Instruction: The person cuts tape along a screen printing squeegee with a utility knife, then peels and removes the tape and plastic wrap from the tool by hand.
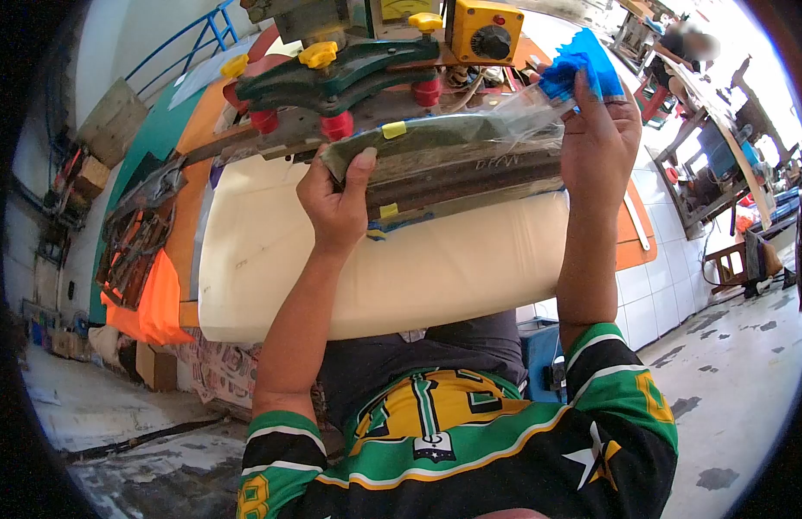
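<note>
Two grips [339, 197] [598, 138] well apart, film edge [515, 119] between

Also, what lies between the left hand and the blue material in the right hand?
In the head view, an olive-green strip with yellow tape lies there, then clear film.

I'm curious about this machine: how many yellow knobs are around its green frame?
I count 3: the left knob at the frame's left end in the picture, the middle knob, and the right knob. Others may be hidden.
</note>
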Motion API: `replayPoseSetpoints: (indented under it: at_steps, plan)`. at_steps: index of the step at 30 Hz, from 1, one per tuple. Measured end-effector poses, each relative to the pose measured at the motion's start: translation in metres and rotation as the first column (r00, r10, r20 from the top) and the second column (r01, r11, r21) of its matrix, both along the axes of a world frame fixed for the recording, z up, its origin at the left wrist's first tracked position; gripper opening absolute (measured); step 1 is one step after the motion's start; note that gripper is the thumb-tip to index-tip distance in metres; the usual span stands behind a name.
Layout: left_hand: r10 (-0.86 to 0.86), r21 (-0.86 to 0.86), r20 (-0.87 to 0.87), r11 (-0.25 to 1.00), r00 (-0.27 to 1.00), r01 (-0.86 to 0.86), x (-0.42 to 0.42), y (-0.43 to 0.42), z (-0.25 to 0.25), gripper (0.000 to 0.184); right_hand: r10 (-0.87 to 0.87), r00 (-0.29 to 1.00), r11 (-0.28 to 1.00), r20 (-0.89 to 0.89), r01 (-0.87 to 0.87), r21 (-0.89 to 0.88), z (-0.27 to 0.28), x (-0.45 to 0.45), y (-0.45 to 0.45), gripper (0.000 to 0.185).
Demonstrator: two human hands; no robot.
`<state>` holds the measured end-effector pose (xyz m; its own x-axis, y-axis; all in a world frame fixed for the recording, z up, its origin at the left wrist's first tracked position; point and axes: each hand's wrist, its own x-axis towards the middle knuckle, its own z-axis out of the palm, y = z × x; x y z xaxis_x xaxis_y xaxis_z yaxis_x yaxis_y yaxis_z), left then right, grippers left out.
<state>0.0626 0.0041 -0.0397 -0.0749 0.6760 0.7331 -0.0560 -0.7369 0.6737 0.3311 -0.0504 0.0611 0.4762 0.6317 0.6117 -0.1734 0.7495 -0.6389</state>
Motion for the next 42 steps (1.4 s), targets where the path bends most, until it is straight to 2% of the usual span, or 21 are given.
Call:
replayPoseSetpoints:
  at_steps: [3, 7, 9, 10, 12, 16, 18, 26, 28, 30, 31, 33, 34, 35, 38, 40, 42]
  plan:
    - [0.033, -0.003, -0.034, 0.999, 0.999, -0.033, -0.002, 0.000, -0.001, 0.024, -0.056, 0.997, 0.997, 0.044, 0.058, -0.048, 0.001, 0.020, 0.000, 0.023]
    - [0.042, 0.023, -0.035, 0.999, 0.999, -0.041, -0.002, 0.002, -0.003, 0.024, -0.018, 0.997, 0.999, 0.075, 0.021, -0.036, 0.008, 0.024, -0.006, 0.024]
    - [0.036, 0.040, -0.042, 0.999, 0.998, -0.034, -0.003, 0.004, -0.005, 0.024, -0.106, 0.982, 0.987, 0.159, 0.124, -0.104, 0.013, 0.021, -0.013, 0.023]
    - [0.034, 0.055, -0.050, 0.998, 0.998, -0.031, -0.004, 0.004, -0.006, 0.024, -0.109, 0.981, 0.987, 0.160, 0.126, -0.103, 0.013, 0.023, -0.014, 0.023]
    - [0.039, 0.062, -0.062, 0.997, 0.997, -0.035, -0.003, 0.003, -0.005, 0.024, -0.196, 0.941, 0.968, 0.275, 0.230, -0.098, 0.014, 0.030, -0.018, 0.023]
    - [0.039, 0.034, -0.068, 0.999, 0.997, -0.037, -0.002, 0.001, -0.004, 0.023, -0.305, 0.899, 0.936, 0.314, 0.344, -0.073, 0.014, 0.041, -0.018, 0.023]
    - [0.025, 0.033, -0.059, 0.999, 0.998, -0.023, -0.002, 0.003, -0.005, 0.023, -0.394, 0.813, 0.881, 0.428, 0.467, -0.076, 0.016, 0.050, -0.021, 0.024]
    - [0.007, 0.037, -0.047, 0.999, 0.999, -0.005, 0.000, 0.003, -0.003, 0.022, -0.420, 0.786, 0.870, 0.453, 0.491, -0.044, 0.020, 0.073, -0.017, 0.031]
    - [0.013, 0.034, -0.054, 0.999, 0.998, -0.011, -0.001, 0.003, -0.004, 0.022, -0.468, 0.801, 0.864, 0.374, 0.504, 0.001, 0.020, 0.072, -0.016, 0.028]
    - [0.010, 0.030, -0.062, 1.000, 0.998, -0.008, -0.001, 0.003, -0.003, 0.023, -0.488, 0.791, 0.851, 0.368, 0.524, 0.002, 0.019, 0.079, -0.014, 0.026]
    - [0.006, 0.025, -0.068, 1.000, 0.998, -0.004, -0.002, 0.002, -0.003, 0.024, -0.509, 0.781, 0.838, 0.362, 0.545, 0.003, 0.019, 0.086, -0.013, 0.024]
    - [0.024, 0.028, -0.067, 0.999, 0.997, -0.022, -0.002, 0.001, -0.002, 0.024, -0.639, 0.670, 0.733, 0.378, 0.680, 0.034, 0.021, 0.114, -0.013, 0.024]
    - [0.043, 0.030, -0.063, 0.999, 0.997, -0.041, -0.001, 0.000, -0.001, 0.025, -0.613, 0.744, 0.777, 0.266, 0.629, 0.028, 0.023, 0.132, -0.013, 0.023]
    - [0.040, 0.032, -0.061, 0.999, 0.997, -0.038, 0.000, 0.001, -0.002, 0.025, -0.670, 0.710, 0.726, 0.216, 0.687, -0.003, 0.024, 0.148, -0.014, 0.023]
    - [0.045, 0.061, -0.048, 0.997, 0.998, -0.042, 0.000, 0.003, -0.005, 0.025, -0.637, 0.729, 0.751, 0.250, 0.660, -0.009, 0.013, 0.199, -0.006, 0.025]
    - [0.020, -0.012, -0.110, 1.000, 0.994, -0.022, -0.004, 0.000, -0.007, 0.025, -0.559, 0.817, 0.809, 0.144, 0.575, -0.121, 0.013, 0.191, -0.008, 0.027]
    - [0.011, -0.015, -0.126, 1.000, 0.992, -0.013, -0.006, 0.000, -0.008, 0.025, -0.551, 0.817, 0.814, 0.168, 0.571, -0.110, 0.016, 0.202, -0.003, 0.028]
